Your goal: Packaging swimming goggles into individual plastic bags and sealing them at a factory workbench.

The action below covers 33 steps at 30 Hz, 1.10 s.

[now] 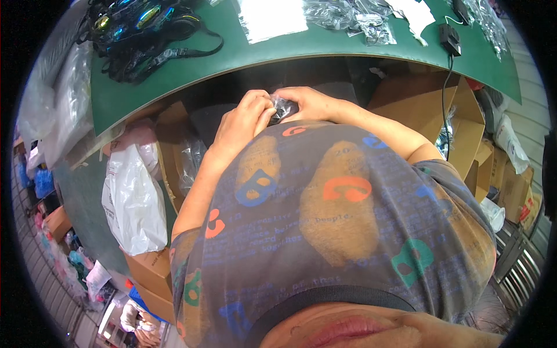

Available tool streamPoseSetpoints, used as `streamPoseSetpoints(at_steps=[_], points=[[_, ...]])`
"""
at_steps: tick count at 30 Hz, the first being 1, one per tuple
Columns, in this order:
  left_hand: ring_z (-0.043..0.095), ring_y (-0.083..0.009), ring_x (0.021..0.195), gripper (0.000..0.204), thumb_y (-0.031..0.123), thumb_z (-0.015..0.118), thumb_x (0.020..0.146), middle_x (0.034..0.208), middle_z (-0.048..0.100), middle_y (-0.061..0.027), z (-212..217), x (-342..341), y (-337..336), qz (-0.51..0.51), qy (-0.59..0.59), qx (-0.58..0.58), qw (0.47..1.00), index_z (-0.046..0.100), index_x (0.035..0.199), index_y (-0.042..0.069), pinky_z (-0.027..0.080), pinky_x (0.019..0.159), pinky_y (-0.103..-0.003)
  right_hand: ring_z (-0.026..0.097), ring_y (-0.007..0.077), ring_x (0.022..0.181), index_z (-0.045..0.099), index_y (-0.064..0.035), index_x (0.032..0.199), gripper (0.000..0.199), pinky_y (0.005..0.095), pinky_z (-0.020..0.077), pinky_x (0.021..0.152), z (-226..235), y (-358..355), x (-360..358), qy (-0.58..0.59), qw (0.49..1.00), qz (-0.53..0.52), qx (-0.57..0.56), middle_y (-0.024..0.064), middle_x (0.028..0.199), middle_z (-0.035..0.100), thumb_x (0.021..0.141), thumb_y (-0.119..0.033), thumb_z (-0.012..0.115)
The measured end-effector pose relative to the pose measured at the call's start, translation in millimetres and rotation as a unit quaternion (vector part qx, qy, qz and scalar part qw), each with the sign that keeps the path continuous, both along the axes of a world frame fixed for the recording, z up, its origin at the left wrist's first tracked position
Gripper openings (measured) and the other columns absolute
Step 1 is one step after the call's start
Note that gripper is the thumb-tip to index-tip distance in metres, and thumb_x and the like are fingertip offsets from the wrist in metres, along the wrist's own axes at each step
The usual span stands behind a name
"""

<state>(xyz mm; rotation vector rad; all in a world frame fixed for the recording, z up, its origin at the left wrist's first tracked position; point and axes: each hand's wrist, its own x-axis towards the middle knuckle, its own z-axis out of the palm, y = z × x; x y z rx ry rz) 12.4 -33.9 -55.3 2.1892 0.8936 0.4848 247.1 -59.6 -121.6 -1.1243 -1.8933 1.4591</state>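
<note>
Close to my body, just below the near edge of the green table (pixel 238 58), both hands meet around a small dark item in clear plastic wrap (pixel 282 109). My left hand (pixel 248 116) is closed, its fingers bent against the left side of the wrap. From the other side, my right hand (pixel 310 104) curls around the same item. Its fingertips are partly hidden. What the dark item is does not show.
On the table lie black strapped items with shiny lenses (pixel 148 35), white sheets (pixel 272 20), clear bags of small parts (pixel 371 26) and a black power adapter (pixel 450 40) whose cable hangs down. Below stand cardboard boxes (pixel 418 95) and a white plastic bag (pixel 132 200).
</note>
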Motion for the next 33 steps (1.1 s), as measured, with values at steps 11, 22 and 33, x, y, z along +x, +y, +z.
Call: streamPoseSetpoints(at_steps=[11,22,33], points=[[0.066,-0.0251,0.088,0.022,0.021,0.078,0.087,0.098,0.067,-0.0085,30,-13,21,0.069,-0.081,-0.046,0.993,0.066,0.094,0.004,0.052,0.076,-0.034,0.069,0.0229,0.103,0.064,-0.0083,0.120,0.055,0.0365,0.0537,0.087,12,-10,8,-0.029,0.996,-0.070,-0.039,0.0116,0.108,0.071,0.080,-0.039,0.086],[0.065,-0.0207,0.110,0.011,0.013,0.079,0.086,0.121,0.069,-0.0120,-1,9,20,0.118,-0.179,-0.132,0.968,0.075,0.090,0.004,0.051,0.093,-0.034,0.068,0.0229,0.103,0.062,-0.0085,0.122,0.055,0.0362,0.0531,0.087,12,-10,2,-0.023,0.995,-0.094,-0.034,0.0113,0.110,0.069,0.082,-0.037,0.085],[0.055,-0.0330,0.132,0.010,0.016,0.077,0.084,0.126,0.069,-0.0087,29,-41,33,-0.010,0.032,0.105,0.994,0.072,0.087,0.008,0.039,0.110,-0.046,0.066,0.0198,0.104,0.061,-0.0075,0.123,0.055,0.0347,0.0520,0.090,7,-9,1,0.011,0.994,-0.094,-0.049,0.0104,0.109,0.070,0.083,-0.037,0.085]])
